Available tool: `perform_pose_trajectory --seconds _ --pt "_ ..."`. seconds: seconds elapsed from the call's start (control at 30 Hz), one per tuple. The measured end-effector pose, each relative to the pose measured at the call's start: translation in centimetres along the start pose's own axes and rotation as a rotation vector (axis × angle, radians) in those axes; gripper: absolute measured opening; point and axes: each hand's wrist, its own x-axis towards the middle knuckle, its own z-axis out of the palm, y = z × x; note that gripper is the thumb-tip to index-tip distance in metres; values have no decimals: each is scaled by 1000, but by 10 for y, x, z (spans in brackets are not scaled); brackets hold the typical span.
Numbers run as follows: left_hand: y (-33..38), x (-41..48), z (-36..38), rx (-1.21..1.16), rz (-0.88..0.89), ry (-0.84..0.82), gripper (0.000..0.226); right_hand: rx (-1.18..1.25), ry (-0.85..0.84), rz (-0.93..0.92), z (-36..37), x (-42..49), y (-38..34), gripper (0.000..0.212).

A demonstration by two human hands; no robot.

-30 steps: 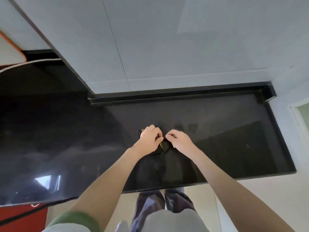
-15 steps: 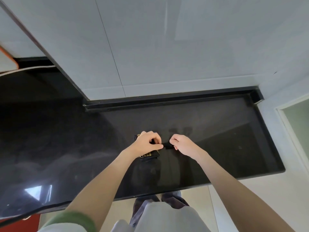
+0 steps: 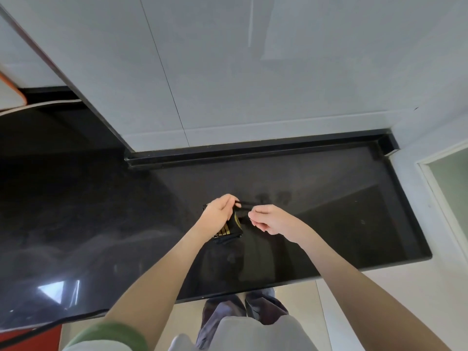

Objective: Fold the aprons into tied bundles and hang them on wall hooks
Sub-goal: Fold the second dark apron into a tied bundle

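A small folded black apron bundle [image 3: 231, 230] with gold stripes lies on the black countertop [image 3: 342, 219], partly hidden under my left hand. My left hand [image 3: 220, 211] pinches a thin black strap [image 3: 244, 204] above the bundle. Just to the right, my right hand [image 3: 272, 220] pinches another part of the black strap at its fingertips. The two hands are a few centimetres apart, with the strap running between them. No wall hooks are in view.
A grey tiled wall [image 3: 253, 72] rises behind the counter, with a black raised lip [image 3: 253, 150] along its base. The counter ends at the right near a pale door frame [image 3: 440, 173]. An orange-edged object [image 3: 10, 92] sits at the far left.
Both hands have lifted slightly and drawn apart, pulling the strap out between them. More of the gold-striped bundle shows below my left hand.
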Motion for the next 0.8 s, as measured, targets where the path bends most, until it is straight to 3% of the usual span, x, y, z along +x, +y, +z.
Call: perform_pose_trajectory --seconds 0.1,0.27,0.4,0.5,0.6,0.8 --pt "-1 -3 0 201 61 -57 26 141 -59 -151 9 4 -17 31" --pt "1 -9 -6 62 3 -169 21 202 253 -122 21 22 -22 29" --pt "3 -9 -8 -23 -38 -104 43 248 234 -85 23 22 -14 24" --pt "3 -10 -12 -132 -3 -97 37 50 165 -75 26 18 -7 19" --pt "-1 -9 -13 -202 10 -73 34 44 111 -59 34 17 -6 19" --pt "-2 -8 -12 -271 4 -61 31 14 212 -8 46 22 -11 15"
